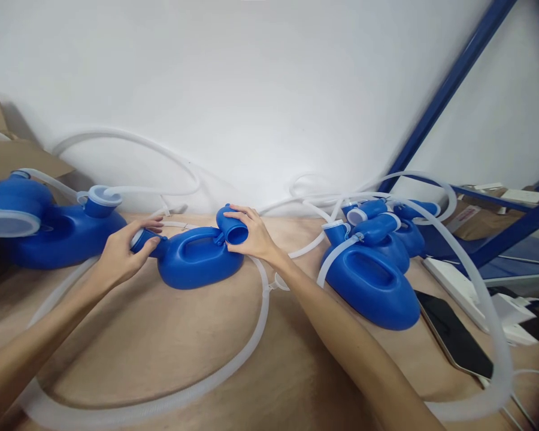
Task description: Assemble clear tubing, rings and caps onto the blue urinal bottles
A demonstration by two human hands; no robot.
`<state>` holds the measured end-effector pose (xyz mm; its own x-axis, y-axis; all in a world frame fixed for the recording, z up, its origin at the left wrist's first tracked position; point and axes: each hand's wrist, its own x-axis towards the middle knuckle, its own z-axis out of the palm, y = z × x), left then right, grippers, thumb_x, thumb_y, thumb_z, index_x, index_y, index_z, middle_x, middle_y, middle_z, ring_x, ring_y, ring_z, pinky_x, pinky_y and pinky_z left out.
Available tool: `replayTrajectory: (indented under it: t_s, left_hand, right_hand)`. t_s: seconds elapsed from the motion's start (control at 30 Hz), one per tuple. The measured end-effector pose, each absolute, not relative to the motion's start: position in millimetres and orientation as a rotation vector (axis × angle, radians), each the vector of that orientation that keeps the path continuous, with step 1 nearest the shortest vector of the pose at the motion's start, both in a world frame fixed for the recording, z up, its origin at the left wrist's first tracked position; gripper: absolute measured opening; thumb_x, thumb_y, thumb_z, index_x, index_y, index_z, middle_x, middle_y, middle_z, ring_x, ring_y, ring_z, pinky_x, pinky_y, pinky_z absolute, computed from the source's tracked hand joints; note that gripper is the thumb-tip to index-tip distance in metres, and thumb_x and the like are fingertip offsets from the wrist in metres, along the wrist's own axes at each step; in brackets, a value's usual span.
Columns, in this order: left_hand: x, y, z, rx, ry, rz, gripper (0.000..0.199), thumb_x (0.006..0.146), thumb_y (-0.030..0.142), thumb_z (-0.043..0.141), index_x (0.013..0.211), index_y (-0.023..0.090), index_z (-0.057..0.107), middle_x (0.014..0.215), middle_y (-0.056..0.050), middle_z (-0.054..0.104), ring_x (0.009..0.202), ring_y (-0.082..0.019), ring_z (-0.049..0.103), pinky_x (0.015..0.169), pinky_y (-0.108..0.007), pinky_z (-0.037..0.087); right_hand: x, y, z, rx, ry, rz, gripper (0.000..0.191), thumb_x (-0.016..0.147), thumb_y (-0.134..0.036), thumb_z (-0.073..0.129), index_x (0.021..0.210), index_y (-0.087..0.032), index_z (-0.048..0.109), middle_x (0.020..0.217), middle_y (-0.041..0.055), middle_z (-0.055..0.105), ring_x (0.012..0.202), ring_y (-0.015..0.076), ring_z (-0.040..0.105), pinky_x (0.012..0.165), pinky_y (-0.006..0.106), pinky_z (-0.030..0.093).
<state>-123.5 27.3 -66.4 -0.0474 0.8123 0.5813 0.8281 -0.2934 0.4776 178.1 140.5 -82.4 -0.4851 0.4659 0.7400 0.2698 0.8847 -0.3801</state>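
Translucent hose (233,365) crosses tabletop (161,335); left hand (121,254) and right hand (251,233) each grip blue container (197,260) by one end.

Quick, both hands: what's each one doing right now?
Left hand: closed on the small end of the blue bottle.
Right hand: gripping the bottle's open neck.
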Motion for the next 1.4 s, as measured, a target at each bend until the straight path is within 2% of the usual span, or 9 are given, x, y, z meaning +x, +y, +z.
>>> replayTrajectory:
  t_s: [0.07,0.13,0.4,0.53,0.7,0.9,1.13,1.3,1.4]
  left_hand:
    - [-121,27,-68,-2.175,-1.806,-1.333,0.038,0.089,0.044,0.055,0.116,0.020,0.065,0.138,-0.015,0.070,0.132,-0.034,0.063,0.114,-0.048,0.047]
    - [-117,26,-70,-2.149,-1.780,-1.364,0.039,0.087,0.042,0.056,0.119,0.020,0.064,0.140,-0.015,0.068,0.132,-0.034,0.064,0.114,-0.048,0.048]
    - [-108,31,-82,-2.098,-1.630,-1.397,0.037,0.090,0.036,0.054,0.121,0.018,0.064,0.124,-0.013,0.073,0.110,-0.029,0.073,0.103,-0.044,0.055]
    - [-108,35,-85,-2.061,-1.605,-1.442,0.027,0.091,0.035,0.052,0.110,0.020,0.063,0.124,-0.012,0.073,0.123,-0.028,0.068,0.110,-0.042,0.052]
    - [-106,41,-87,-2.008,-1.625,-1.448,0.020,0.090,0.035,0.050,0.098,0.020,0.061,0.109,-0.011,0.074,0.109,-0.026,0.070,0.103,-0.041,0.053]
    - [-107,44,-81,-2.111,-1.675,-1.353,0.024,0.093,0.039,0.044,0.088,0.022,0.059,0.096,-0.007,0.071,0.096,-0.024,0.067,0.092,-0.037,0.053]
    - [-99,44,-70,-2.163,-1.776,-1.215,0.026,0.087,0.042,0.045,0.092,0.021,0.059,0.098,-0.009,0.071,0.096,-0.027,0.066,0.094,-0.040,0.050]
    - [-101,50,-49,-2.301,-1.868,-1.022,0.030,0.083,0.044,0.042,0.086,0.021,0.061,0.095,-0.008,0.073,0.092,-0.027,0.066,0.091,-0.041,0.051]
    - [-106,54,-23,-2.491,-1.970,-0.761,0.037,0.078,0.049,0.042,0.085,0.022,0.067,0.094,-0.007,0.076,0.089,-0.028,0.069,0.087,-0.042,0.055]
  right_hand:
    - [178,141,-83,-0.549,-2.102,0.267,0.069,0.065,-0.024,0.085,0.132,-0.027,0.066,0.149,0.0107,0.060,0.137,0.0323,0.056,0.118,0.052,0.042]
    - [178,143,-83,-0.550,-2.090,0.259,0.068,0.065,-0.026,0.085,0.131,-0.027,0.066,0.148,0.0109,0.060,0.136,0.0322,0.056,0.118,0.052,0.042]
    - [182,145,-81,-0.541,-2.062,0.219,0.067,0.064,-0.026,0.084,0.129,-0.026,0.067,0.145,0.0109,0.063,0.132,0.0310,0.060,0.117,0.049,0.044]
    - [181,141,-83,-0.534,-2.039,0.205,0.065,0.066,-0.027,0.083,0.129,-0.023,0.067,0.146,0.0136,0.062,0.131,0.0311,0.061,0.116,0.048,0.045]
    - [185,133,-85,-0.608,-2.027,0.198,0.066,0.067,-0.025,0.083,0.131,-0.025,0.066,0.149,0.0124,0.060,0.135,0.0315,0.058,0.118,0.049,0.044]
    - [197,128,-80,-0.632,-2.116,0.212,0.068,0.072,-0.024,0.081,0.138,-0.027,0.063,0.156,0.0109,0.054,0.142,0.0324,0.053,0.121,0.053,0.041]
    - [213,120,-72,-0.552,-2.194,0.231,0.066,0.079,-0.025,0.080,0.142,-0.027,0.060,0.161,0.0108,0.051,0.152,0.0315,0.044,0.126,0.056,0.035]
    - [231,99,-51,-0.445,-2.204,0.280,0.062,0.076,-0.030,0.084,0.135,-0.026,0.064,0.153,0.0114,0.059,0.143,0.0329,0.055,0.122,0.055,0.041]
    - [242,83,-27,-0.430,-2.118,0.438,0.062,0.075,-0.034,0.086,0.132,-0.027,0.063,0.148,0.0109,0.063,0.137,0.0331,0.061,0.118,0.054,0.046]
